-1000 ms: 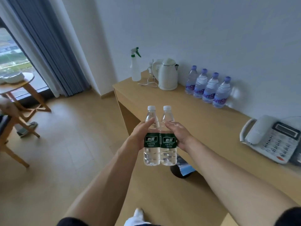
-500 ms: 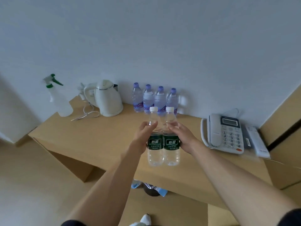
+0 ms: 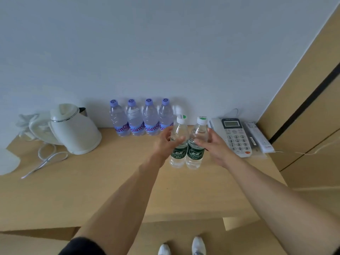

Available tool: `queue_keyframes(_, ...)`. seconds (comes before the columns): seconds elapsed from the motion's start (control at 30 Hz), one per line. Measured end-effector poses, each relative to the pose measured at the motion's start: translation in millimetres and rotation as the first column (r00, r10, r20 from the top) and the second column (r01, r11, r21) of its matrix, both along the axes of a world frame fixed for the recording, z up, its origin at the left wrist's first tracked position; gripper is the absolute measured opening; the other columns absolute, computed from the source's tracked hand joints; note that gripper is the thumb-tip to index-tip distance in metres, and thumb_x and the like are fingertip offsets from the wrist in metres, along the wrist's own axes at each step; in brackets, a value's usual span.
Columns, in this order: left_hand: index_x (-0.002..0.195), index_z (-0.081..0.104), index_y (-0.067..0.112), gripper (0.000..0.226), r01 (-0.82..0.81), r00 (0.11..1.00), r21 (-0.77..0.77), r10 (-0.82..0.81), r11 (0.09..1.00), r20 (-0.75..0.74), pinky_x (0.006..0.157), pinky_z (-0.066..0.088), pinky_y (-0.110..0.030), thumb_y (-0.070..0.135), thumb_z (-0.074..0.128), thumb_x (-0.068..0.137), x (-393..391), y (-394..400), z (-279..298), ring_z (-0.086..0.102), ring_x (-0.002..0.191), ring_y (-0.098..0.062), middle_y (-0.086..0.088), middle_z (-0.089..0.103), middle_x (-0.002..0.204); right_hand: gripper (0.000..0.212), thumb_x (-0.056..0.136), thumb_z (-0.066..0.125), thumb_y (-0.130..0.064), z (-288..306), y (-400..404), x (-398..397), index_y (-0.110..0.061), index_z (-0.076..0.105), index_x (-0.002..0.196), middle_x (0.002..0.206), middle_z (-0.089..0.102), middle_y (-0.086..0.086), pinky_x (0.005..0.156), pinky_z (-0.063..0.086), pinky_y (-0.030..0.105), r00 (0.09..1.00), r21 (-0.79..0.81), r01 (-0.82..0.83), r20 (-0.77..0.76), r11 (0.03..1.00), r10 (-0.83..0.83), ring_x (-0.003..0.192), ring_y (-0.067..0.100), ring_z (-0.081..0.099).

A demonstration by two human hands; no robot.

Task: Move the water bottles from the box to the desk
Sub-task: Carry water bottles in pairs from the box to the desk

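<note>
two green-label bottles going down next to the purple row

going left to right: there's a white kettle [image 3: 73,129] on the left end of the table [image 3: 103,190] with its cord [image 3: 46,159] trailing loose in front, so that end is kind of taken. next along the wall are four purple-cap bottles [image 3: 141,118] lined up shoulder to shoulder, labels facing out. the purple lettering is partly cut off by the curve, i can only make out something like "cante", so don't quote me on the brand.

then your bit. your left hand [image 3: 163,144] is wrapped round the shoulder of the left green-label bottle [image 3: 177,144], and your right hand [image 3: 215,148] is on the right green-label bottle [image 3: 196,144], fingers looking a bit slack, so i'd guess that one is close to being let go. both bottles are upright and pressed against each other, sitting on or just above the table, i honestly can't tell which. holding them up high near the neck makes sense, keeps the bases free to land flat. they're just in front of the right end of the purple row, which looks like you're extending the lineup. labels are dark green with white chinese characters, too small for me to read.

right of that is a white desk phone [image 3: 233,137], close by, so watch your right elbow.
</note>
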State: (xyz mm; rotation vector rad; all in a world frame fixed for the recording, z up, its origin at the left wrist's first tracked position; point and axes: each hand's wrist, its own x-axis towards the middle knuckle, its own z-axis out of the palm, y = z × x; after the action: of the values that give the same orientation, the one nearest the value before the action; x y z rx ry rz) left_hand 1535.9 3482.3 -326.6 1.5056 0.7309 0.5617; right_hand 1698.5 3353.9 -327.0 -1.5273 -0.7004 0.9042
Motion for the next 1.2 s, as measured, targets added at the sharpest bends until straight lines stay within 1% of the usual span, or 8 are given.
queue_keyframes(0.2,0.134,0.054,0.015,0.053,0.053,0.998,0.042,-0.052,0.998,-0.039,0.067,0.052,-0.011,0.018,0.079,0.087,57.1,69.5,-14.4,0.069,0.083,0.006,0.006,0.069,0.112,0.054,0.079,0.085,-0.012,-7.3,65.7,61.2,-0.022,0.059,0.125,0.119,0.071,0.0,0.106,0.049,0.046,0.993,-0.067,0.007,0.119,0.998,0.001,0.113,0.018,0.066)
queue_keyframes(0.4,0.125,0.054,0.022,0.042,0.059,0.997,0.056,-0.056,0.997,-0.054,0.08,0.053,-0.019,0.016,0.076,0.089,131.0,144.8,-10.6,0.068,0.102,-0.004,0.004,0.067,0.119,0.056,0.078,0.085,-0.008,-2.3,141.6,138.0,-0.029,0.058,0.122,0.121,0.07,-0.003,0.107,0.048,0.043,0.986,-0.078,-0.016,0.167,0.997,0.029,0.113,0.012,0.065)
queue_keyframes(0.63,0.129,0.051,0.028,0.043,0.129,0.989,0.112,-0.12,0.985,-0.084,0.076,0.053,-0.01,0.016,0.072,0.093,229.8,202.8,-5.0,0.064,0.102,0.011,0.019,0.068,0.114,0.065,0.081,0.084,-0.014,7.1,191.0,238.3,-0.023,0.052,0.136,0.13,0.065,-0.002,0.109,0.046,0.046,0.962,-0.151,-0.019,0.267,0.988,0.059,0.121,0.016,0.061)
queue_keyframes(0.77,0.132,0.049,0.031,0.043,0.248,0.957,0.186,-0.21,0.951,-0.199,0.095,0.051,-0.025,0.023,0.07,0.095,286.8,214.5,-5.9,0.062,0.114,0.001,0.019,0.066,0.117,0.065,0.079,0.085,-0.018,11.5,190.5,288.4,-0.022,0.052,0.135,0.125,0.066,-0.002,0.105,0.049,0.043,0.939,-0.228,0.025,0.339,0.973,0.055,0.116,0.016,0.063)
queue_keyframes(0.83,0.135,0.051,0.029,0.05,0.307,0.929,0.281,-0.222,0.909,-0.298,0.096,0.05,-0.028,0.035,0.073,0.091,313.3,218.3,-2.0,0.06,0.117,-0.006,0.018,0.064,0.118,0.066,0.078,0.085,-0.021,14.1,183.8,309.7,-0.022,0.052,0.135,0.123,0.066,-0.001,0.1,0.05,0.038,0.925,-0.265,0.064,0.378,0.962,0.042,0.114,0.016,0.062)
queue_keyframes(0.9,0.136,0.051,0.035,0.058,0.344,0.913,0.42,-0.195,0.84,-0.358,0.083,0.047,-0.019,0.047,0.076,0.085,340.4,220.5,8.6,0.06,0.109,-0.006,0.02,0.061,0.118,0.069,0.078,0.086,-0.024,19.1,174.2,328.9,-0.022,0.05,0.137,0.125,0.065,-0.001,0.1,0.049,0.037,0.908,-0.293,0.11,0.418,0.95,0.024,0.116,0.016,0.061)
queue_keyframes(1.03,0.137,0.053,0.034,0.063,0.377,0.92,0.702,-0.161,0.604,-0.356,0.072,0.046,-0.026,0.045,0.08,0.081,406.6,212.2,35.5,0.052,0.082,-0.005,0.012,0.059,0.11,0.066,0.078,0.086,-0.027,24.0,145.5,362.4,-0.02,0.053,0.135,0.127,0.062,0.001,0.101,0.046,0.038,0.841,-0.311,0.272,0.537,0.911,-0.067,0.119,0.019,0.056)
queue_keyframes(1.2,0.124,0.066,0.022,0.048,0.577,0.81,0.727,-0.373,0.373,-0.452,0.073,0.045,-0.025,0.032,0.082,0.081,501.9,194.0,59.8,0.059,0.077,-0.014,0.001,0.071,0.098,0.05,0.08,0.084,-0.029,29.4,114.6,402.4,-0.019,0.059,0.122,0.116,0.065,0.002,0.089,0.048,0.036,0.708,-0.265,0.524,0.664,0.81,-0.241,0.109,0.022,0.058)
